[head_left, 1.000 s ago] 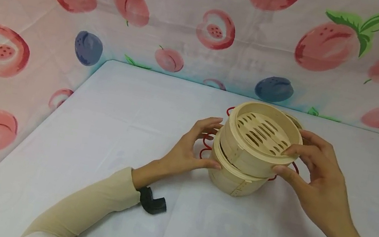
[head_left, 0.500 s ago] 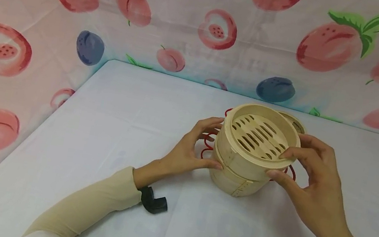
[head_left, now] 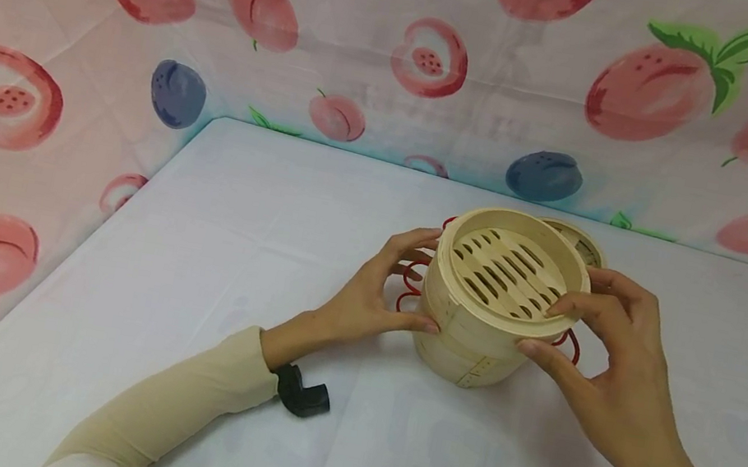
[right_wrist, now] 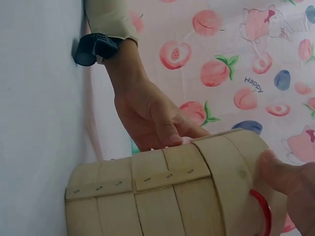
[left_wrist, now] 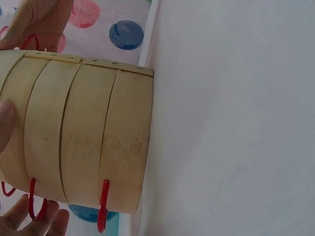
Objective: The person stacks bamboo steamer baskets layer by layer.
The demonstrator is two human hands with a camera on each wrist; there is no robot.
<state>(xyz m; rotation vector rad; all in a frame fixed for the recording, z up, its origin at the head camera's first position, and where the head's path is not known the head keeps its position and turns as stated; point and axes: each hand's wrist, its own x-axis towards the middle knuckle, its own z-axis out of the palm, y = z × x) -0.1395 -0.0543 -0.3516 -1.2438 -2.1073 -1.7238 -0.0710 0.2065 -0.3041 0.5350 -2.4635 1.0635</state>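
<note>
Two round bamboo steamer baskets stand stacked in the head view. The upper basket (head_left: 463,303), with its slotted floor showing, sits on the lower basket (head_left: 457,357), their walls nearly in line. My left hand (head_left: 366,299) grips the stack from the left, thumb in front and fingers round the back by the red loops (left_wrist: 103,206). On the right, my right hand (head_left: 630,379) pinches the upper basket's rim, index finger over the inner edge and thumb (right_wrist: 275,169) on the outer wall. The walls show stapled seams in both wrist views.
Behind the stack, partly hidden, is another round bamboo piece (head_left: 585,246). White cloth (head_left: 252,245) covers the table, which meets a fruit-printed curtain (head_left: 350,29) at the back and left. A black device (head_left: 303,396) sits at my left wrist.
The upper basket, tilted and offset to the right before, has come down and left to lie in line on the lower one. My right hand moved with it; the left stayed put.
</note>
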